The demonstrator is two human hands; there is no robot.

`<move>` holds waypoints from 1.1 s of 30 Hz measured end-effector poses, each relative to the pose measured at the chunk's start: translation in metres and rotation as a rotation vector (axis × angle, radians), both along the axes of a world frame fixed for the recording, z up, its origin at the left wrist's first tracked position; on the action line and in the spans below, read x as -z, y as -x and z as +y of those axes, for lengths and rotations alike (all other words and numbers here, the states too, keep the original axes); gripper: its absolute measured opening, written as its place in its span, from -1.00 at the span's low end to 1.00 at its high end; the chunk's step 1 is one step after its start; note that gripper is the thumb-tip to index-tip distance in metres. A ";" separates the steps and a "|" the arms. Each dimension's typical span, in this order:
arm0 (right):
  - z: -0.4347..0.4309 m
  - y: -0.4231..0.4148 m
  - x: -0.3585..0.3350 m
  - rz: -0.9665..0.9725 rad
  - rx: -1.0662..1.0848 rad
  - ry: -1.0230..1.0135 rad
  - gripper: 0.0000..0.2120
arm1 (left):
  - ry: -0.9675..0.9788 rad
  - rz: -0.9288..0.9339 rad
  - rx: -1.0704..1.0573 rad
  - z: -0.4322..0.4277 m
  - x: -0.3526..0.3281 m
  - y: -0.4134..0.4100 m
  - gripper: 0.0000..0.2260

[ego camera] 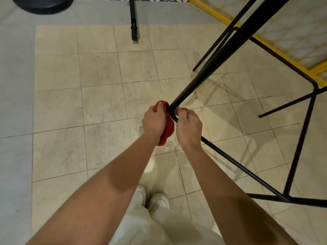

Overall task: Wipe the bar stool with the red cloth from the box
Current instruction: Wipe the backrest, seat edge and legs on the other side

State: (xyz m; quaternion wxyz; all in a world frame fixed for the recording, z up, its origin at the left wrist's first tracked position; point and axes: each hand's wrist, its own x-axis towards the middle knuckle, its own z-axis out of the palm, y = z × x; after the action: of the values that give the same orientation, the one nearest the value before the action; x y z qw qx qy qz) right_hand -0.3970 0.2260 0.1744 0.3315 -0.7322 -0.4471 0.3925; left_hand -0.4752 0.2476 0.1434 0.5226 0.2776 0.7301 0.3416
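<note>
The wiping step is in hand: the crumpled red cloth (165, 128) is clenched in the left hand (154, 121) against the thin black metal bar stool frame (208, 71), which is apparently gripped by the closed right hand (188, 129); next, the cloth should be slid along the tube.

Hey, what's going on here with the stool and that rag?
A person is wiping a black metal bar stool frame, which looks tipped over. The left hand grips a red cloth against a bend in the tubing, while the right hand holds the tube right beside it. They stand on a tiled floor.
</note>
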 end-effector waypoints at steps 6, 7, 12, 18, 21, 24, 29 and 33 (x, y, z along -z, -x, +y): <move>-0.002 0.000 0.001 -0.003 0.008 -0.026 -0.69 | -0.026 0.001 0.331 0.026 -0.017 0.028 -0.70; -0.002 -0.001 0.001 -0.009 0.002 -0.032 -0.69 | -0.034 0.003 0.380 0.028 -0.017 0.031 -0.71; -0.002 -0.007 0.003 -0.004 0.000 -0.031 -0.68 | 0.043 0.187 0.743 0.039 -0.012 0.033 -0.70; -0.002 -0.007 0.006 0.024 0.013 -0.042 -0.66 | -0.035 0.035 0.607 0.034 -0.015 0.032 -0.69; -0.003 -0.006 0.004 0.021 0.005 -0.044 -0.67 | -0.062 -0.089 0.349 0.018 0.003 0.029 -0.69; -0.004 -0.005 0.006 0.004 -0.008 -0.048 -0.62 | -0.051 0.045 0.323 0.018 0.007 0.023 -0.68; -0.003 -0.007 0.004 0.026 -0.020 -0.023 -0.58 | -0.213 -0.135 0.069 -0.003 -0.002 0.009 -0.73; -0.005 -0.011 -0.002 0.069 -0.062 0.004 -0.61 | -0.146 -0.161 -0.092 -0.016 0.010 -0.005 -0.72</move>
State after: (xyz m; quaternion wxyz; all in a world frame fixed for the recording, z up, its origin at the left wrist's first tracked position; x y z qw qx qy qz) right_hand -0.3860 0.2205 0.1760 0.3329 -0.7046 -0.4573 0.4284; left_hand -0.4702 0.2317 0.1332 0.5414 0.2529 0.6710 0.4389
